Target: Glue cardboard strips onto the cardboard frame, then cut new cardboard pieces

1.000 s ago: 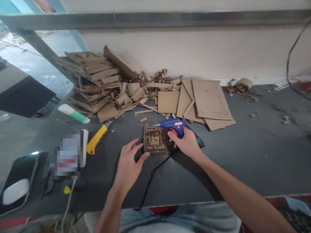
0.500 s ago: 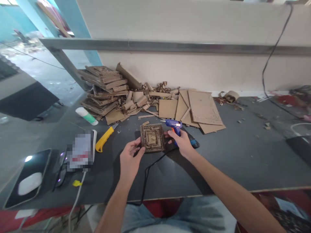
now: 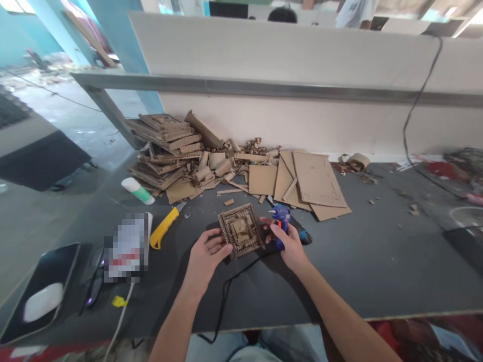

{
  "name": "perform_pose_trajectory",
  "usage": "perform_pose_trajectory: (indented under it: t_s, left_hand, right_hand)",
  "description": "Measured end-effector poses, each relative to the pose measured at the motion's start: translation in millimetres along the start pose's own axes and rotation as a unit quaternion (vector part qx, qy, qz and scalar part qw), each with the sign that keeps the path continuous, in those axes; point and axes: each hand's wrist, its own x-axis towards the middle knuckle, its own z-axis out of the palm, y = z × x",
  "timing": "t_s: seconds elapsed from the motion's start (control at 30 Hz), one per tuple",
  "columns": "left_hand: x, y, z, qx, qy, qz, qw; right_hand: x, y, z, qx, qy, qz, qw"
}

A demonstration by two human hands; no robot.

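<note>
A square piece of layered corrugated cardboard [image 3: 242, 232], with nested square rings, is tilted above the dark table. My left hand [image 3: 207, 256] grips its left edge, thumb on the lower left corner and fingers behind. In my right hand [image 3: 292, 246] is a blue glue gun [image 3: 281, 218] with an orange trigger, its nozzle pointing left. Some right fingers reach to the cardboard piece's right edge; whether they press on it I cannot tell. The gun's black cord [image 3: 226, 289] runs down to the table's front edge.
A yellow utility knife [image 3: 164, 229], a glue stick [image 3: 138, 190] and a phone [image 3: 41, 286] lie to the left. Stacked cardboard squares [image 3: 168, 133], scraps [image 3: 217, 166] and flat sheets [image 3: 319, 178] line the back by the white partition [image 3: 264, 55].
The cardboard piece has turned and tilted in my left hand. My right hand and the glue gun have shifted slightly right. The head view has tipped up, showing more beyond the partition.
</note>
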Motion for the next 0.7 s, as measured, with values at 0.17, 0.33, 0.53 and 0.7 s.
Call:
perform_pose_trajectory:
  t_s: [0.17,0.33,0.53,0.7]
  left_hand:
    - [5,11,-5.5,-0.062,0.017,0.004,0.998]
    - [15,49,-4.9,-0.111,0.061,0.041,0.991]
    - [38,114,-9.5,-0.146,0.121,0.139,0.972]
    - [84,191,-32.9,-0.115,0.216,0.292,0.925]
  right_hand:
    - [3,7,-7,0.036,0.059,-0.021,0.997]
    - [5,4,-8,0.035,0.042,-0.002,0.999]
    - [4,2,-6,0.017,0.020,-0.001,1.000]
    - [4,3,-6,0.009,0.013,-0.003,1.000]
